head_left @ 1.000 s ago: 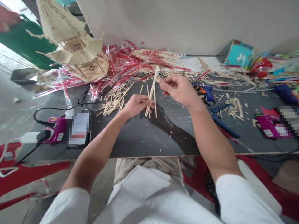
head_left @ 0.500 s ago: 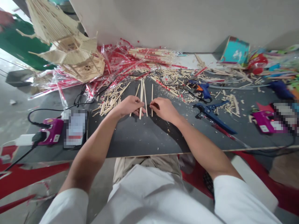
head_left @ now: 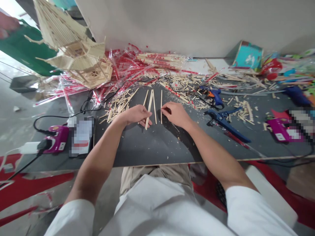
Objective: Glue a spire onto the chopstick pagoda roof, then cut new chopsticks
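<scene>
My left hand (head_left: 138, 114) is closed with thumb and fingers around thin wooden sticks (head_left: 150, 104), held a little above the dark tabletop. Another stick (head_left: 155, 111) slants beside them, and one more (head_left: 146, 98) passes behind the left fingers. To the right, the bent fingers of my right hand (head_left: 175, 113) pinch at a single upright-lying stick (head_left: 161, 98). The lower ends of these sticks point towards me.
Cut stick pieces (head_left: 120, 106) lie heaped at left. Behind are red-and-clear wrappers (head_left: 123, 65) and a wooden pagoda model (head_left: 81, 62). Blue cutters (head_left: 225, 123) and a blue glue gun (head_left: 215, 95) lie right. A phone (head_left: 82, 136) and purple power socket (head_left: 57, 139) are left.
My left hand and the sticks in it have shifted slightly towards me, with the sticks' lower ends tilting a bit left. My right hand stays at the single stick. The view has shifted slightly.
</scene>
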Demonstrator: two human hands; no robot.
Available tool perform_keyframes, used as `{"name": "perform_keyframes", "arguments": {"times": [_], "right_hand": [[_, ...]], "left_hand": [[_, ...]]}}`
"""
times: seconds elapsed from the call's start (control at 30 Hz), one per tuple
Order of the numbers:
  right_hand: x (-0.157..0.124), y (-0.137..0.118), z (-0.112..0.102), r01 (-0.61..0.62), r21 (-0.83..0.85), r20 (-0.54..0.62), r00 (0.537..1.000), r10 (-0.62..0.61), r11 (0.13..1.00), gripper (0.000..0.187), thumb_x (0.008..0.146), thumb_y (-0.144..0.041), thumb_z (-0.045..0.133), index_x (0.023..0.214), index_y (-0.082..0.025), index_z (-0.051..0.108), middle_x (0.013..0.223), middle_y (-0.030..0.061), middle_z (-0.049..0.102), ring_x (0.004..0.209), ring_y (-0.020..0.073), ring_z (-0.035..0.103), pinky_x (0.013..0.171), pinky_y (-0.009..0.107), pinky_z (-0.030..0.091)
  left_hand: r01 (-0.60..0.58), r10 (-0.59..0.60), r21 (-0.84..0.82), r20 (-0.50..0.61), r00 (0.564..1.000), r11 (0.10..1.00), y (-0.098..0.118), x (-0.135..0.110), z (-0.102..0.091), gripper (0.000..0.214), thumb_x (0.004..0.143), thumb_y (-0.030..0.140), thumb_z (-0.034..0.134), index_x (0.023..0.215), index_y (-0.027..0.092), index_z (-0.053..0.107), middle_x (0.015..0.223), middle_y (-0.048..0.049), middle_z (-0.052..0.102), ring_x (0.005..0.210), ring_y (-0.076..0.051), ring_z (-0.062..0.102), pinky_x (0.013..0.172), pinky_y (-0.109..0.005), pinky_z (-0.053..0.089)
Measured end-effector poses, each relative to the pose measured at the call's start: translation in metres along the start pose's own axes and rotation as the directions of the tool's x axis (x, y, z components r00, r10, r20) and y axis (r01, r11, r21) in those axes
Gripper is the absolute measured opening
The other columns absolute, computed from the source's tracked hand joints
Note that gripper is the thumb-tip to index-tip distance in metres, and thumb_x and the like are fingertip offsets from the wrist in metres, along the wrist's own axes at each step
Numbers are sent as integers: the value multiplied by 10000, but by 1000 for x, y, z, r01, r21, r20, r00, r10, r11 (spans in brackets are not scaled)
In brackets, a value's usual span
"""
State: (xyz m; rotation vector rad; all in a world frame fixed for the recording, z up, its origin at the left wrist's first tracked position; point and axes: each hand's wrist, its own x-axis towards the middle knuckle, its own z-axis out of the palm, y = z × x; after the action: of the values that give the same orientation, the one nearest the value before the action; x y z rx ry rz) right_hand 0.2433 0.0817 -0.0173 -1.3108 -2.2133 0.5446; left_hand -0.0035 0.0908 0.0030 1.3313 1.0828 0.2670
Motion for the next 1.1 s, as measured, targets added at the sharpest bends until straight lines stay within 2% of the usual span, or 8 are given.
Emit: {"name": "perform_keyframes", "arguments": {"times": [0.17, 0.47, 0.6, 0.77, 0.87, 0.97, 1.1], "right_hand": [[1, 0, 0, -15, -10, 13, 1000, 15, 1000, 174, 984, -281, 577, 961, -183, 720, 930, 80, 707, 778, 189, 597, 760, 336, 450], [0, -1, 1, -5, -9, 27, 1000, 5, 1000, 184, 995, -285, 573, 975, -188, 728, 921, 74, 688, 779, 184, 599, 757, 330, 453], [-1, -4, 2, 18, -36, 45, 999, -16, 999, 170, 987, -304, 603, 1028, -186, 718, 987, 93, 670, 867, 215, 615, 804, 352, 476], [-2, -8, 6, 66, -70, 49, 997, -63, 995, 178, 998, -300, 595, 1089, -188, 700, 1075, 115, 663, 1027, 269, 607, 923, 397, 476], [-3, -9, 8, 41, -50, 28, 999, -40, 998, 268, 995, -285, 591, 1236, -186, 653, 1089, 123, 660, 1039, 281, 602, 927, 405, 483], [-3, -8, 8, 69, -62, 55, 996, -65, 996, 368, 1019, -277, 531, 1373, -202, 604, 1109, 133, 650, 1051, 293, 597, 938, 421, 484], [-3, -5, 6, 120, -70, 99, 989, -113, 990, 319, 1047, -296, 464, 1247, -214, 700, 1134, 139, 640, 1056, 288, 597, 960, 424, 477]], "left_hand": [[34, -33, 35, -44, 999, 999, -1, 1, 0, 451, 815, 593, 769, 658, 208, 593, 734, -113, 786, 604, -256, 762, 598, -352, 626], [16, -7, 81, -109, 994, 997, 6, 0, 4, 428, 876, 563, 711, 682, 207, 573, 710, -113, 777, 554, -238, 740, 536, -317, 592], [2, 14, 184, -86, 996, 983, 8, -2, 6, 431, 859, 584, 726, 707, 206, 587, 673, -99, 765, 520, -225, 725, 482, -276, 554], [-28, 52, 280, -82, 995, 960, 8, -1, 11, 398, 915, 560, 664, 763, 196, 616, 672, -83, 759, 497, -199, 704, 464, -260, 532], [-48, 63, 307, -40, 997, 951, 8, -1, 16, 383, 968, 530, 600, 764, 205, 608, 671, -65, 751, 493, -187, 697, 481, -266, 551], [-115, 115, 333, 18, 993, 936, 9, -4, 22, 330, 1002, 469, 562, 805, 207, 598, 697, -51, 746, 496, -172, 691, 487, -261, 554], [-199, 186, 398, 72, 980, 896, 13, -6, 26, 238, 1026, 398, 530, 908, 205, 603, 737, -30, 735, 504, -150, 682, 483, -236, 521]]}}
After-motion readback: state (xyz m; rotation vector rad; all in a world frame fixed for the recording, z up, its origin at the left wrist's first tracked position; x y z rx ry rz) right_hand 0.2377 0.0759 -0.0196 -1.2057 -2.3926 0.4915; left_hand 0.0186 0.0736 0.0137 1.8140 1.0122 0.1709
